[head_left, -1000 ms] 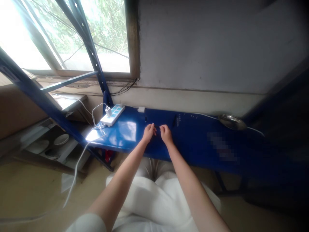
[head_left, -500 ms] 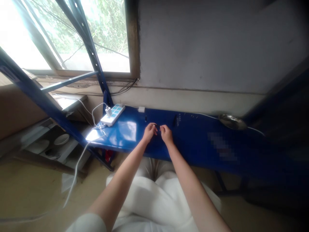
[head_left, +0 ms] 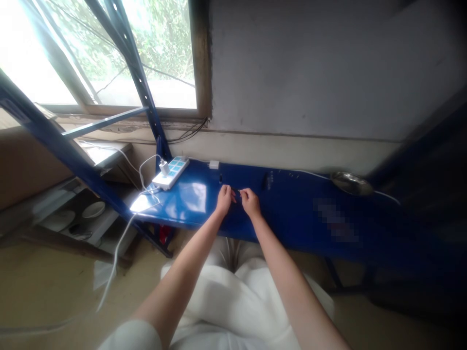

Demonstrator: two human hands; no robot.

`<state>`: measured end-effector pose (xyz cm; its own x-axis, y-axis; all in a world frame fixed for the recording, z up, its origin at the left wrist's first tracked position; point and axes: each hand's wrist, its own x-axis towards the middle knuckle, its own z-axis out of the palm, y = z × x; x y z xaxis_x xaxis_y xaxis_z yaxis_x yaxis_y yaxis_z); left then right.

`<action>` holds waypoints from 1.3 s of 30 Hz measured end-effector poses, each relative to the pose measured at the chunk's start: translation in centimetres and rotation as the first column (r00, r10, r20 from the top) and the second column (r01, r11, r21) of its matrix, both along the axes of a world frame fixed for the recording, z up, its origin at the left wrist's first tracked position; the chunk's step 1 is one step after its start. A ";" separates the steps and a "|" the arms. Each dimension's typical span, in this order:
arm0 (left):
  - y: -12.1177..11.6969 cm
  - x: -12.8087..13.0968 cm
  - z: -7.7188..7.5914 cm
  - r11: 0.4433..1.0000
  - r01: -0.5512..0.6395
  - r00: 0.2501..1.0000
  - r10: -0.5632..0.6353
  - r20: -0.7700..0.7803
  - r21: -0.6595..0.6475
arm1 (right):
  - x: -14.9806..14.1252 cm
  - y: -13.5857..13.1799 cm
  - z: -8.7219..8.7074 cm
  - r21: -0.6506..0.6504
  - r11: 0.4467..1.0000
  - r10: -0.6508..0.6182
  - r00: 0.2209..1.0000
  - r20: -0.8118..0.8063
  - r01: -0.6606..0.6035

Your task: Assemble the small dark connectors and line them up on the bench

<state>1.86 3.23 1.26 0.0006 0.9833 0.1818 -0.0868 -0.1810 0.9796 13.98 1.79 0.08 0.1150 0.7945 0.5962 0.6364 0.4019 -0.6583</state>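
Close together over the blue shelf board (head_left: 288,223), my two hands face each other with their fingers pinched. In my left hand (head_left: 225,198) there seems to be a small dark piece, too small to name. The fingertips of my right hand (head_left: 250,200) are pressed together beside it; what they hold cannot be made out. Just behind my left hand lies a small dark object (head_left: 220,179). Past my right hand a dark strip (head_left: 264,182) lies beside a row of small clear pieces (head_left: 270,180).
A white power strip (head_left: 170,173) with a plugged-in charger (head_left: 164,167) stands at the left. A white adapter (head_left: 213,165) lies at the back edge. At the right is a shiny metal bowl (head_left: 350,183) near a white cable. Blue rack posts (head_left: 136,73) rise at the left.
My right hand has shifted slightly left, so the fingertips are nearer each other. My left fingers have curled in a little more. Things on the board stay in place.
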 end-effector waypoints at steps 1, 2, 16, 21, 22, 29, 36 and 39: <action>0.0 0.0 0.0 1.000 -0.017 1.000 0.017 0.013 -0.012 | 0.0 -0.1 0.1 0.000 1.000 -0.007 1.000 -0.010 0.007; 0.0 0.0 0.1 0.999 -0.032 0.999 0.033 0.023 -0.024 | 0.0 -0.2 0.1 -0.001 1.000 -0.018 1.000 -0.021 0.018; 0.0 0.0 0.1 0.996 -0.081 0.997 0.081 0.008 -0.035 | 0.2 -0.7 0.5 -0.004 0.986 -0.165 0.978 -0.128 0.165; -0.3 -0.1 0.2 0.998 0.066 0.991 -0.063 -0.115 0.022 | 0.2 -0.3 0.2 0.031 0.993 -0.106 0.987 -0.119 0.110; -0.3 -0.2 0.2 0.996 0.087 0.989 -0.083 -0.124 0.029 | 0.2 -0.2 0.2 0.040 0.996 -0.070 0.993 -0.092 0.074; -0.2 -0.2 0.2 0.996 0.081 0.993 -0.077 -0.092 0.040 | 0.1 0.1 0.0 0.057 0.993 0.098 0.994 0.041 -0.100; -0.6 -0.4 0.8 0.994 0.092 0.993 -0.088 -0.074 0.056 | 0.0 0.0 -0.1 0.039 0.992 0.118 0.992 0.048 -0.120; -0.6 -0.4 0.6 0.992 0.106 0.993 -0.103 -0.050 0.062 | 0.1 0.1 -0.3 0.032 0.990 0.132 0.989 0.059 -0.134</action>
